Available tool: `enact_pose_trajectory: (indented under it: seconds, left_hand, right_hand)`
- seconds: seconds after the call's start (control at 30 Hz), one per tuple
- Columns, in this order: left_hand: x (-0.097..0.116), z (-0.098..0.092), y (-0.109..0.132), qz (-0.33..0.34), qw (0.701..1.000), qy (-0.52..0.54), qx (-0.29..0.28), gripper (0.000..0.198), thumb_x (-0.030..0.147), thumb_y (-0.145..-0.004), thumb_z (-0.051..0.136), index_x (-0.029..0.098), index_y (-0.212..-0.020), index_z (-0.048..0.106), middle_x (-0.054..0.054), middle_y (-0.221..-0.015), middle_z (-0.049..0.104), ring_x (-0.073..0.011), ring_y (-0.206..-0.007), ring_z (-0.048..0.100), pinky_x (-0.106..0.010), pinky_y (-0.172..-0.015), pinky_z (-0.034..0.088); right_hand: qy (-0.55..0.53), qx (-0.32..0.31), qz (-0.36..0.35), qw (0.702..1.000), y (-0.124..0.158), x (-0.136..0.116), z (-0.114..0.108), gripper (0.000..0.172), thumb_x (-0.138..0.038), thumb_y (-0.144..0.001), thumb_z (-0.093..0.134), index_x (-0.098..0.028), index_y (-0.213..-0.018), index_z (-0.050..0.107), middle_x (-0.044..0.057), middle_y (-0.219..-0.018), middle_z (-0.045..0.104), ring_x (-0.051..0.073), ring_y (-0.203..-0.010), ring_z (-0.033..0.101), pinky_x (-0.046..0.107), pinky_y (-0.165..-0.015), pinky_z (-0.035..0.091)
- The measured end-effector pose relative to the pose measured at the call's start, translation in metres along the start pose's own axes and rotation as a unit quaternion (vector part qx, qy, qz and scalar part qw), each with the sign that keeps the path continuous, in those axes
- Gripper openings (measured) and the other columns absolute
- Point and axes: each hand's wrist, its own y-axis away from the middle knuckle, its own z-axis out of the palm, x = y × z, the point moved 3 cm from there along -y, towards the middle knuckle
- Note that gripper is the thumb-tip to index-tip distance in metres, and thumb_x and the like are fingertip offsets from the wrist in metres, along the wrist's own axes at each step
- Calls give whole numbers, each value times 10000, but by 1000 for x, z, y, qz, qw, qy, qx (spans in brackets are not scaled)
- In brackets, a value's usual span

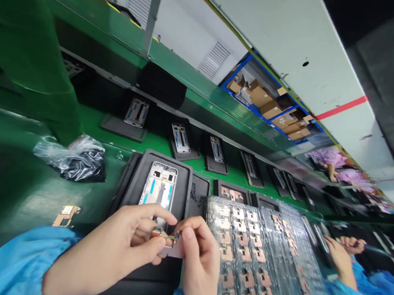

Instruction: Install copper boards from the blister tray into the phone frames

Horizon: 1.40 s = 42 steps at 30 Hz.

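My left hand (132, 235) is closed, thumb and fingers pinching a small phone circuit board (160, 234). At the board's right end, the thumb and index finger of my right hand (198, 252) are pressed together on its edge. A pale flat piece (174, 253) shows below the board between my hands; I cannot make out what it is. Just behind them, a silver phone frame (163, 181) with blue strips lies in a black tray (185, 176), its lower part hidden by my left hand. Another circuit board (66, 216) rests on the green bench left of my forearm.
Clear plastic trays (214, 253) of copper-coloured boards are stacked at the right. A plastic bag (87, 159) of black pieces lies at the left. Several phone frames in black holders line the green conveyor (156, 149) behind. A co-worker's hands (340, 252) are at far right.
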Motion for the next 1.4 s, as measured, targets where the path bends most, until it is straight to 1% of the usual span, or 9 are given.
enact_pose_trajectory:
  seconds: [0.23, 0.33, 0.43, 0.53, 0.73, 0.83, 0.97, 1.17, 1.4]
  left_hand:
    - [14, 25, -3, -5, 973, 221, -57, 331, 380, -928, 757, 210, -1114, 543, -27, -978, 755, -225, -1021, 761, -349, -931, 619]
    - [26, 8, -11, 115, 989, -97, 15, 258, 426, -1053, 571, 219, -1207, 574, -62, -1047, 786, -254, -1048, 755, -421, -973, 605]
    - [31, -21, -25, 226, 830, -475, 184, 330, 316, -1082, 503, 204, -1364, 633, -150, -1415, 680, -380, -1348, 593, -633, -1146, 449]
    - [24, -34, -38, 238, 775, -552, 196, 344, 262, -1020, 614, 154, -1336, 697, -197, -1563, 561, -494, -1483, 420, -787, -1179, 304]
    - [17, -24, -34, 259, 725, -616, 167, 396, 284, -1074, 544, 232, -1460, 615, -82, -1553, 604, -354, -1498, 474, -706, -1276, 266]
    - [16, -26, -38, 243, 701, -644, 187, 535, 314, -1059, 567, 121, -1556, 518, -183, -1619, 511, -454, -1536, 388, -779, -1232, 274]
    - [17, -29, -44, 240, 702, -648, 173, 411, 305, -1033, 602, 160, -1414, 658, -179, -1617, 513, -500, -1537, 361, -807, -1205, 288]
    - [16, -13, -8, 344, 693, -621, 120, 369, 219, -1117, 432, 194, -1469, 540, -49, -1364, 724, -226, -1341, 641, -554, -1304, 320]
    - [8, -4, 19, 435, 589, -665, 149, 493, 270, -1174, 193, 267, -1554, 507, 38, -1297, 775, -181, -1166, 750, -354, -1134, 521]
  right_hand:
    - [-187, 67, -55, 979, 15, 13, -1, 646, -618, -737, 915, -330, -1239, 628, 76, -1063, 759, 267, -850, 756, 382, -711, 622]
    - [-211, 97, -55, 971, 5, 28, -16, 561, -653, -803, 848, -327, -1214, 649, 70, -1039, 781, 263, -861, 765, 407, -751, 636]
    - [-236, 124, -58, 962, -18, 36, -36, 413, -619, -915, 758, -331, -1208, 718, 58, -1162, 795, 247, -1030, 760, 421, -907, 636]
    - [-273, 108, -48, 955, -45, 34, -42, 307, -538, -987, 709, -363, -1237, 738, 17, -1270, 775, 203, -1099, 737, 404, -990, 615]
    - [-288, 97, -34, 952, -88, 13, -23, 364, -510, -907, 812, -304, -1204, 773, 45, -1275, 772, 203, -1151, 709, 385, -973, 601]
    - [-278, 97, -56, 954, -100, 2, -24, 372, -499, -910, 814, -310, -1227, 764, 39, -1305, 758, 186, -1193, 694, 366, -1003, 581]
    - [-128, 75, -139, 979, -110, -3, -32, 351, -538, -978, 719, -321, -1253, 736, 40, -1263, 779, 206, -1184, 721, 418, -1036, 568]
    - [74, -22, -189, 979, -116, -4, -13, 204, -300, -890, 838, -261, -1091, 824, 73, -1094, 820, 252, -1014, 740, 395, -941, 570]
    - [367, -172, -331, 852, -112, -8, 26, 284, -64, -946, 724, -208, -1189, 752, 51, -1091, 802, 271, -1013, 646, 420, -907, 564]
